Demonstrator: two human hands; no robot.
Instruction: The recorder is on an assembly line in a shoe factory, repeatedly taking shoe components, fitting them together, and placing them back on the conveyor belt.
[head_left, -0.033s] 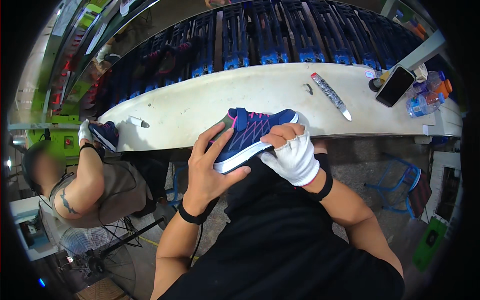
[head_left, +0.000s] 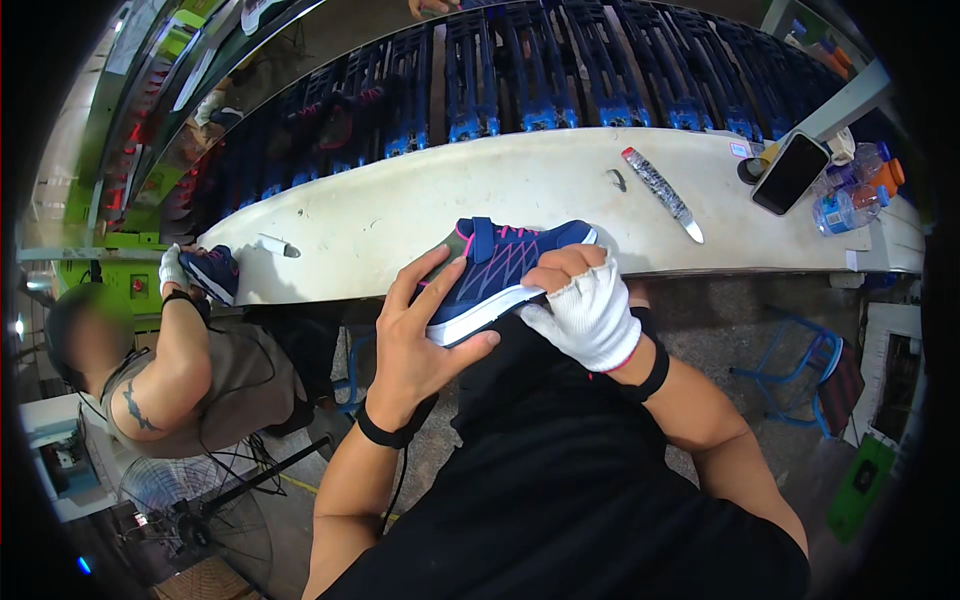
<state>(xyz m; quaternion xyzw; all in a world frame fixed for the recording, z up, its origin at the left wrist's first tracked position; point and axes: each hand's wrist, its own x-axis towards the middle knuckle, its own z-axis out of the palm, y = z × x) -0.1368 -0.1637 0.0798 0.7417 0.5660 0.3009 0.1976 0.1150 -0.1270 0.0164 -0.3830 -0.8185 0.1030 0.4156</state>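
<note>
A navy sneaker (head_left: 505,262) with pink laces and a white sole is held over the near edge of the bench, its toe to the right and its sole side turned toward me. Bare, my left hand (head_left: 422,335) grips the heel end, fingers over the upper and thumb along the sole. My right hand (head_left: 590,312), in a white fingerless glove, is closed round the toe end, its fingertips at the sole's edge. Whether anything else sits under those right fingers is hidden.
On the white bench (head_left: 390,200) lie a knife with a wrapped handle (head_left: 660,192) and a small white piece (head_left: 277,245). A phone (head_left: 790,173) and plastic bottles (head_left: 845,212) stand at right. Behind runs a conveyor (head_left: 530,75). At left a co-worker (head_left: 200,375) handles another shoe (head_left: 212,272).
</note>
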